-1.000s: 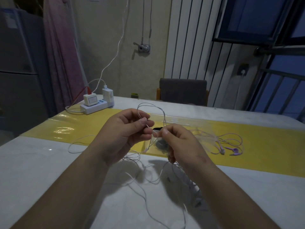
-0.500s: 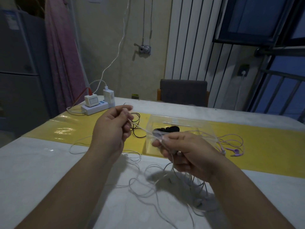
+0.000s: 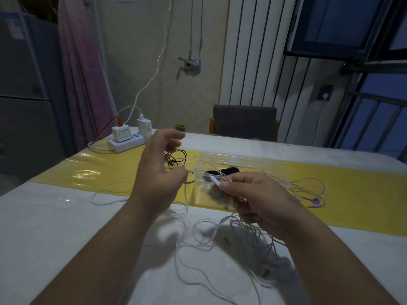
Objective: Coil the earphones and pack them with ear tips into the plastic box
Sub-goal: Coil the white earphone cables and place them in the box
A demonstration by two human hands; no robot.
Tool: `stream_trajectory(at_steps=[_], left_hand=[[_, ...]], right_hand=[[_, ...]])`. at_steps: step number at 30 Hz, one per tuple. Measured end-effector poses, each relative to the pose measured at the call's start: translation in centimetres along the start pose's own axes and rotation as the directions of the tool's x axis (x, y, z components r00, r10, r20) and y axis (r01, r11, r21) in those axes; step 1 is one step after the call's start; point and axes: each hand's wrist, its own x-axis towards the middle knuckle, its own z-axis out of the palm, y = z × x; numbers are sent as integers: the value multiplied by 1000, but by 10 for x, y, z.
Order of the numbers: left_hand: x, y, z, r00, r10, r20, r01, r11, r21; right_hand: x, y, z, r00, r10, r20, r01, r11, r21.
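On the far left a power strip [image 3: 125,144] sits on the table [image 3: 44,227]. The left hand [image 3: 159,172] is raised, fingers spread and loose, gripping nothing. The right hand [image 3: 253,199] pinches the white earphones [image 3: 217,180] by their inline remote, cord trailing down onto the table, just before the clear plastic box [image 3: 242,164]

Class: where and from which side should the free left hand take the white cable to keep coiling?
Probably pinch the white cable on the raised span just beyond the right hand, coming in from the left with the open left hand. That stretch hangs clear of the table's tangle.
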Motion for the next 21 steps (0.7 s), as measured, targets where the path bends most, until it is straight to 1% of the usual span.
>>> stream_trajectory(at_steps=[1,2,3,4,7,10,11,12,13,14,15,16,17,19,20,21], left_hand=[[-1,2,0,998,35,57,-31,997,-69],[-2,2,0,992,42,121,-23,989,-149],[-2,2,0,984,46,171,-13,982,-190],[-3,1,-1,976,62,208,-22,981,-192],[-5,0,0,952,146,271,-151,989,-2],[-4,-3,3,927,174,332,-267,928,261],[-3,-5,3,923,177,341,-287,907,307],[-3,-5,4,928,169,333,-275,913,302],[-3,-4,3,944,136,300,-211,949,235],[-3,-3,2,964,72,257,-106,987,120],[-3,-2,1,975,17,221,-17,1000,-5],[-1,-1,-1,980,-6,198,28,994,-108],[0,1,-2,984,1,177,30,984,-174],[1,3,-5,987,24,157,15,970,-244],[1,4,-6,986,29,164,13,968,-252],[1,4,-6,982,39,182,1,976,-217]], right_hand=[[1,1,1,1000,-5,-14,5,1000,-3],[1,2,1,1000,-12,-28,11,1000,-23],[2,3,1,999,-21,-43,18,998,-61],[3,4,1,997,-34,-62,26,993,-115],[4,7,1,988,-99,-120,59,953,-297],[4,6,2,979,-161,-128,97,910,-403],[4,5,3,975,-182,-131,110,898,-425],[4,5,3,970,-201,-138,121,889,-442],[4,5,3,965,-216,-150,127,881,-455],[4,5,3,961,-226,-162,126,874,-469],[5,5,3,958,-232,-171,122,864,-489],[6,6,3,955,-238,-178,114,847,-519],[6,6,3,953,-242,-184,102,826,-555],[7,6,3,948,-250,-195,80,784,-616],[7,6,3,947,-253,-197,71,764,-641],[7,6,3,948,-250,-196,60,748,-661]])
